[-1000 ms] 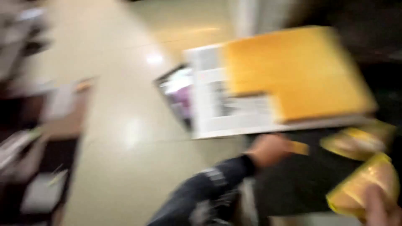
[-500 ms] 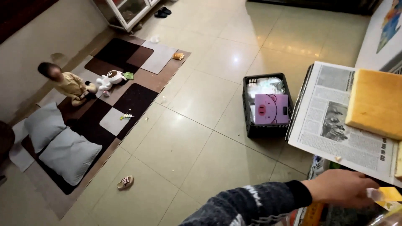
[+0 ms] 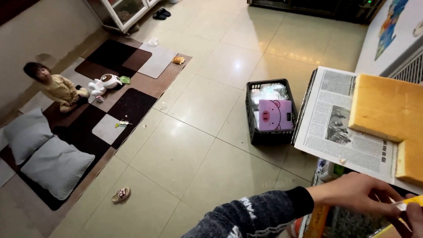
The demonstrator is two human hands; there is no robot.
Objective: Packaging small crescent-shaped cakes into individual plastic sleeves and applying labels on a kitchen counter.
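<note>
At lower right, the left hand (image 3: 357,191) pinches a yellow wrapper (image 3: 407,205) with the right hand (image 3: 414,218); the sponge cake (image 3: 387,110) lies uncovered on newspaper (image 3: 335,128).

The floor (image 3: 194,145) was glazed tile, glossy, with lamp glare on it. The rug (image 3: 110,92) was matt cloth in dark and pale squares. The two cushions (image 3: 42,152) were soft grey fabric, matt. The crate (image 3: 269,136) was black plastic with a lattice wall; the pink box (image 3: 274,115) in it looked like smooth plastic. The newspaper (image 3: 339,128) was matt printed paper. The sponge slab (image 3: 387,108) on it was porous, with a fine rough surface. The sleeve (image 3: 251,216) above the left hand (image 3: 352,191) was dark knit, flecked. The yellow strip (image 3: 407,203) at the fingers looked smooth.
</note>
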